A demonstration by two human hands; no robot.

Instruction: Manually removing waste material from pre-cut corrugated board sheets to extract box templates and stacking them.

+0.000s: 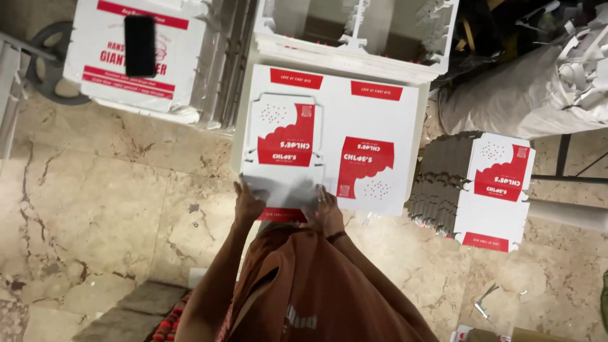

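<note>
Hands meet at the near edge of a printed sheet (329,136) that tops a thick stack of white card with red panels. The left hand (248,204) and right hand (328,212) each pinch a corner of a die-cut blank (283,142), which is lifted a little off the sheet at its near edge; motion blur hides how tightly the fingers close. A finished pile (491,190) of separated blanks lies to the right on the marble floor (107,190), apart from the stack. Another carton (130,54) with a dark phone (140,44) on it sits far left. As a judgement, uneven pull between the two hands could tear the blank at its thin tabs, and dragging could shift the sheet under it.
</note>
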